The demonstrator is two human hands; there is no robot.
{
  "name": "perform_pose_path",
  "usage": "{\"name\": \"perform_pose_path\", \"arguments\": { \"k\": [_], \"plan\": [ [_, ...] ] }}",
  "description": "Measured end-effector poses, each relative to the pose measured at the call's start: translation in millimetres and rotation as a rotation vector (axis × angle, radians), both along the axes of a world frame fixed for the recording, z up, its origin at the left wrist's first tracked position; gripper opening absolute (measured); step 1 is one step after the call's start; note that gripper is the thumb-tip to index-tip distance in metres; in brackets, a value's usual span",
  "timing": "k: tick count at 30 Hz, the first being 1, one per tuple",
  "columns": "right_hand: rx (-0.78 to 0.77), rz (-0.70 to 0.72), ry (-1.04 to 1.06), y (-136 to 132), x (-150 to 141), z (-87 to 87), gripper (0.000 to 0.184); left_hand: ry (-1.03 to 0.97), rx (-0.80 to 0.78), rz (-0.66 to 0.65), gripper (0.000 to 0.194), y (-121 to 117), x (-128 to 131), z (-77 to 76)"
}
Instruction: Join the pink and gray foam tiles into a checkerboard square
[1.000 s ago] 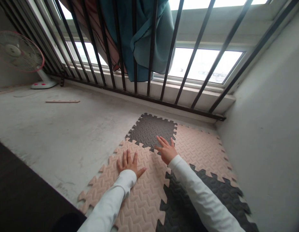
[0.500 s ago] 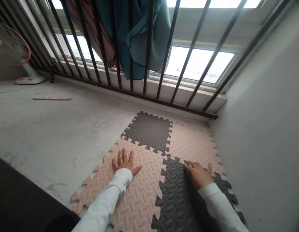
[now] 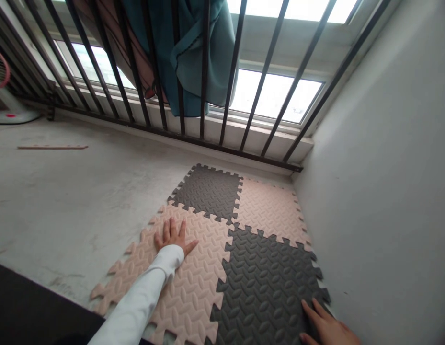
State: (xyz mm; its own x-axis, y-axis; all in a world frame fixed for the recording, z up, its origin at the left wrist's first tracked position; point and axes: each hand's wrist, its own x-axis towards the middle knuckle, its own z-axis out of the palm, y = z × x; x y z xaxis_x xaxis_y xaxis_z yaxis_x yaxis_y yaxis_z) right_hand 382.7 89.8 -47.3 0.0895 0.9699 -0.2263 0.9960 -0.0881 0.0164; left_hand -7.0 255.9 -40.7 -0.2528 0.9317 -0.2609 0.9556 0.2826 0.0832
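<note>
Four-way patchwork of interlocking foam floor tiles lies on the floor, pink and dark grey by turns. My left hand rests flat with spread fingers on the near pink tile. At the lower right, my right hand touches the right part of the near dark tile, its fingers stretched out and partly cut off by the frame edge. Behind them lie the far dark tile and the far pink tile. The tiles' toothed edges meet along the seams; a gap shows beside the near pink tile's front edge.
A dark metal railing runs along the back, with teal cloth hanging behind it. A white wall bounds the right side. On the concrete floor lies a thin strip; a fan base stands far left.
My right hand has moved from the far edge of the near dark tile toward me and to the right. My left hand stays on the pink tile. The view has shifted slightly right.
</note>
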Motion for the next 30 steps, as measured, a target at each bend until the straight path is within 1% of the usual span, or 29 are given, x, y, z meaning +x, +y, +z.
{"name": "perform_pose_path", "arguments": {
  "k": [1,3,6,9,11,13,14,16,17,19,21,22,24,25,26,28,30],
  "plan": [
    [-0.008,0.011,0.002,1,-2,0.9,0.05,-0.001,0.025,-0.004,0.077,0,0,-2.0],
    [-0.052,0.019,-0.01,5,-12,8.3,0.051,0.0,0.038,-0.004,0.078,1,-2,-6.1],
    [-0.145,-0.018,-0.065,12,-35,29.0,0.052,-0.002,0.0,0.008,0.081,5,-4,-9.8],
    [-0.219,-0.049,-0.093,15,-53,48.7,0.053,0.002,0.009,0.004,0.079,7,-2,-6.2],
    [-0.232,-0.057,-0.084,15,-58,55.8,0.054,0.014,0.052,-0.002,0.072,3,4,0.6],
    [-0.206,-0.066,-0.066,16,-58,57.6,0.054,0.023,0.126,-0.019,0.061,-9,14,7.9],
    [-0.186,-0.07,-0.054,17,-56,57.1,0.054,0.021,0.181,-0.041,0.056,-19,19,10.2],
    [-0.147,-0.076,-0.009,19,-50,54.8,0.054,-0.004,0.32,-0.088,0.05,-48,27,9.8],
    [-0.117,-0.08,0.028,20,-47,53.3,0.054,-0.027,0.403,-0.103,0.049,-66,29,6.7],
    [0.011,-0.087,0.165,16,-43,49.8,0.045,-0.088,0.579,-0.091,0.044,-104,27,-4.3],
    [0.231,-0.121,0.387,6,-44,45.5,0.031,-0.141,0.739,-0.07,0.037,-138,19,-17.2],
    [0.346,-0.162,0.513,-3,-47,43.1,0.028,-0.165,0.8,-0.041,0.033,-151,15,-22.5],
    [0.522,-0.287,0.748,-23,-58,38.1,0.031,-0.221,0.872,0.012,0.028,-167,9,-29.0],
    [0.564,-0.364,0.861,-35,-66,35.6,0.032,-0.248,0.882,0.033,0.026,-171,7,-30.1],
    [0.574,-0.443,0.986,-46,-75,33.3,0.033,-0.275,0.878,0.047,0.024,-173,6,-30.0],
    [0.522,-0.596,1.293,-67,-93,30.4,0.036,-0.319,0.859,0.065,0.022,-173,6,-27.6],
    [0.439,-0.719,1.637,-82,-108,31.3,0.042,-0.357,0.863,0.078,0.022,-174,9,-24.5]
  ]
}}
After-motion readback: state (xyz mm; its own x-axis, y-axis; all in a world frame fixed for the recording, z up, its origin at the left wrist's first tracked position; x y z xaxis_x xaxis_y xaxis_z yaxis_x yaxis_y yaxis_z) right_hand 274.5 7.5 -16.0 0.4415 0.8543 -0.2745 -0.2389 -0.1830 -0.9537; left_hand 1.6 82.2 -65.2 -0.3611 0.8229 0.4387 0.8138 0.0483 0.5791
